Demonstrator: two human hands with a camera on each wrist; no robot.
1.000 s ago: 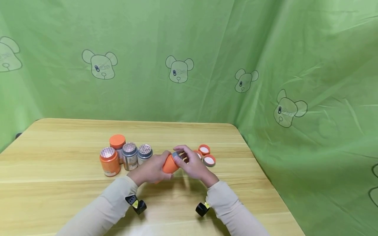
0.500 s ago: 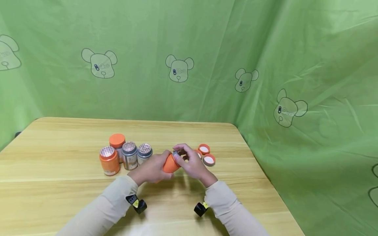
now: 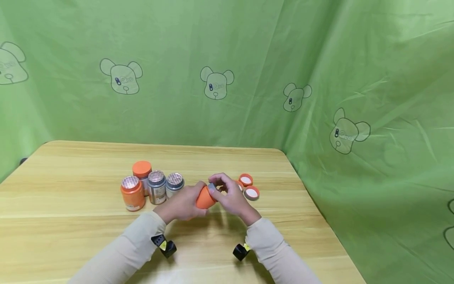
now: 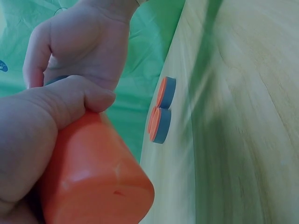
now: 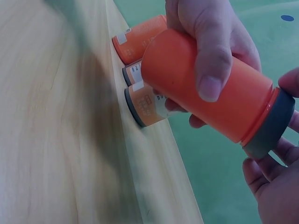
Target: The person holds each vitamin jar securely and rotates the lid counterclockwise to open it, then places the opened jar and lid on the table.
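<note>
My left hand (image 3: 185, 202) grips an orange plastic jar (image 3: 205, 199), holding it tilted above the table with its top toward the right. In the right wrist view, the left thumb lies along the jar's side, and a dark grey screw lid (image 5: 271, 126) sits on the jar's end. Fingers and thumb of my right hand (image 3: 232, 199) pinch this lid at its rim. From the left wrist view, the jar's rounded orange base (image 4: 100, 186) faces the camera, while the lid is mostly hidden behind the hands.
Left of the hands stand an orange jar (image 3: 133, 196) and two grey jars (image 3: 157, 190), (image 3: 175, 182) with foil-sealed tops. Behind them is a jar with an orange lid (image 3: 142, 169). Several loose lids (image 3: 252, 193) lie white-lined side up to the right. A green curtain (image 3: 170, 110) hangs behind the table.
Both hands stay in nearly the same place around the jar. The right hand's fingers shift slightly around the lid. The jars and loose lids on the table stay put.
</note>
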